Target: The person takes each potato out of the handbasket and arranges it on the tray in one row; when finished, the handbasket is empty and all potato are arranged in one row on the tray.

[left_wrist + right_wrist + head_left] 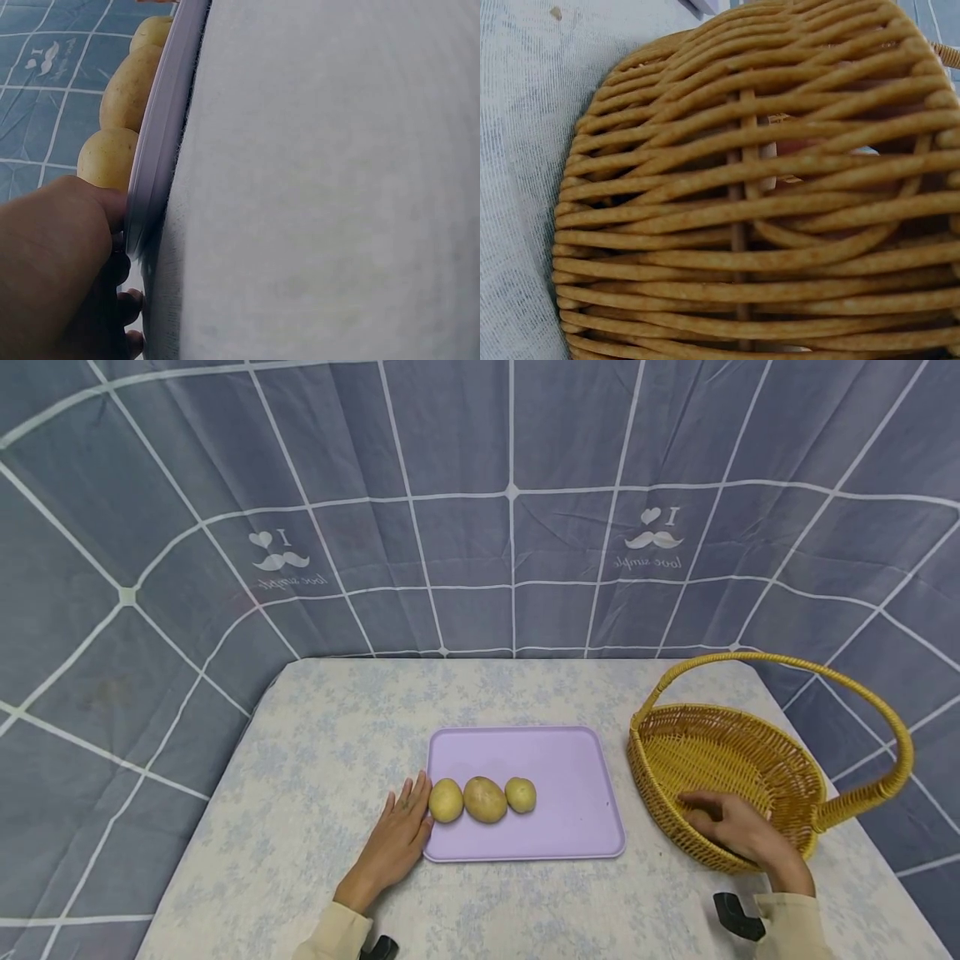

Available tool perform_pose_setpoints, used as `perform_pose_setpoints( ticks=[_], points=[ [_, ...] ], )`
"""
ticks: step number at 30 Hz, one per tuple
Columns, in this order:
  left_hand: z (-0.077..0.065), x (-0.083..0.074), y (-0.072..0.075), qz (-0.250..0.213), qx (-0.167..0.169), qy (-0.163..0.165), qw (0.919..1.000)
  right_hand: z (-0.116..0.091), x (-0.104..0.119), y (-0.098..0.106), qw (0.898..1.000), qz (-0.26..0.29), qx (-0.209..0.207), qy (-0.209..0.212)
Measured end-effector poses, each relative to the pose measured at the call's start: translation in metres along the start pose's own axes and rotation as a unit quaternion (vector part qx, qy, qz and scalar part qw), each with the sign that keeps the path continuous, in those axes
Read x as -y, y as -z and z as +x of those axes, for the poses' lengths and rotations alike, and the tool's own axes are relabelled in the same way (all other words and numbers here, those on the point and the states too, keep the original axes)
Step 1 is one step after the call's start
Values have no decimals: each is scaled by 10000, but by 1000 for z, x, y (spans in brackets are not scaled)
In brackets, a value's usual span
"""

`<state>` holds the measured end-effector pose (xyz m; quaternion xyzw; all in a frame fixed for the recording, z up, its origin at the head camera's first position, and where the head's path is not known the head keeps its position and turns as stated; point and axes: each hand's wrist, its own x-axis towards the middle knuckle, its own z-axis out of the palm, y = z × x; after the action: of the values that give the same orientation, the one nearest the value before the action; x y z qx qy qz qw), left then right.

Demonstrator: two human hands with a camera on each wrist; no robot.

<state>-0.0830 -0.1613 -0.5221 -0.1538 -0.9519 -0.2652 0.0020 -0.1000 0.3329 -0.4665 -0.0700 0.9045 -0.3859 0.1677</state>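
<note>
On a light purple tray point(570, 793), three potatoes stand in a row: a round one point(446, 801) at the left edge, a larger oval one point(485, 800) and a small one point(521, 795). My left hand point(397, 835) lies along the tray's left side, fingers stretched out, thumb close to the round potato. In the left wrist view the thumb side overlaps the tray rim point(154, 150). My right hand point(738, 827) reaches down inside a yellow-brown wicker basket point(705, 752), fingers bent near its left inner wall. I cannot tell whether it holds anything. Basket weave hides it in the right wrist view.
The basket's tall handle point(795, 662) arches over its opening and leans right. A pale patterned cloth covers the table point(337, 727). Blue-grey curtains point(465, 543) with white lines hang behind and at both sides.
</note>
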Motion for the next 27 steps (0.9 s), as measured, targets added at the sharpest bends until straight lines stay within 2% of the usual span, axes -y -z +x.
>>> perform_pose_setpoints(
  ticks=[8,20,27],
  points=[
    [-1,0,0,-35,6,-2,10000,-1,0,1,9999,-31,-15,-119],
    [-1,0,-1,-77,17,-1,10000,-5,5,-1,9963,-114,-683,-505],
    [-1,1,-1,-20,25,-16,10000,-7,7,-2,9931,-79,-1093,-407]
  ],
)
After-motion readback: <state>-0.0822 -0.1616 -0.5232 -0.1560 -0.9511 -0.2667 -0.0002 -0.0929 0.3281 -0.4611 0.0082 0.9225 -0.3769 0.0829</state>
